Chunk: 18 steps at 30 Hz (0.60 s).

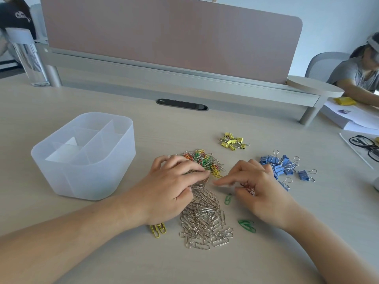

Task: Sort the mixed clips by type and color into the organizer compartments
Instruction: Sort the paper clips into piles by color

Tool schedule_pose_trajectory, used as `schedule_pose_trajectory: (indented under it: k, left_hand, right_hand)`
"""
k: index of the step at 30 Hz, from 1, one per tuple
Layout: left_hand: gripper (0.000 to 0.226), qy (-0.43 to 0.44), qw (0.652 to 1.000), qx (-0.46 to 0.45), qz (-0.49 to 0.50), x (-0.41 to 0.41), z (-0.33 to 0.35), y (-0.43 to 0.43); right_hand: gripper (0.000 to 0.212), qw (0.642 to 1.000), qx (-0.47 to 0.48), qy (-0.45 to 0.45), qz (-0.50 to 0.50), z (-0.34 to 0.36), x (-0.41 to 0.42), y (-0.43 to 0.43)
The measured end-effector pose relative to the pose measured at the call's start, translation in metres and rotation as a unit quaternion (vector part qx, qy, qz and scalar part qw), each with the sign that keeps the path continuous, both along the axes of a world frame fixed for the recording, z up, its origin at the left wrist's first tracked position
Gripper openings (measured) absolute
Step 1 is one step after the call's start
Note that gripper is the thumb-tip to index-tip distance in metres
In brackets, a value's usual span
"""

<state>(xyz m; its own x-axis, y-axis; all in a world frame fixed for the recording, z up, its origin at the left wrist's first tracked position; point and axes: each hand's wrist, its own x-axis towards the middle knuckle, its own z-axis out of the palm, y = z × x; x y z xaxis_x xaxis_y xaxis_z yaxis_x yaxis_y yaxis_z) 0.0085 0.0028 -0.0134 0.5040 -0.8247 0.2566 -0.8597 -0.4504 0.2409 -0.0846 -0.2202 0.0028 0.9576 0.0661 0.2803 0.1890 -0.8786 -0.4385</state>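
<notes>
Grips a bunch of shiny silver wire paper clips (205,220) with the curled left hand (170,187), in the middle of the pale table (184,124). Pinches small red paper clips (248,188) under the bent fingers of the right hand (260,191), first finger poking out. Keeps both hands well apart from the clear plastic box with compartments (82,156) on the left.

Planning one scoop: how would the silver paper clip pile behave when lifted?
The silver paper clip pile is loose, thin wire, so it probably feels light and sheds clips. Many overlap, so some may hook together and lift in clumps.
</notes>
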Motion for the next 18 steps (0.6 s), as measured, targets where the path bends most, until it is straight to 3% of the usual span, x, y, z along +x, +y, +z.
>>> schedule_pose_trajectory:
  k: [11, 18]
  left_hand:
    - [0.053, -0.06, 0.998, -0.005, 0.002, -0.002, 0.007, 0.004]
    - [0.058, -0.057, 0.995, 0.028, -0.073, -0.012, 0.01, 0.002]
  right_hand:
    - [0.046, 0.997, -0.038, -0.001, -0.064, -0.003, 0.005, -0.009]
    - [0.027, 0.997, 0.023, 0.059, 0.047, 0.008, -0.003, -0.006]
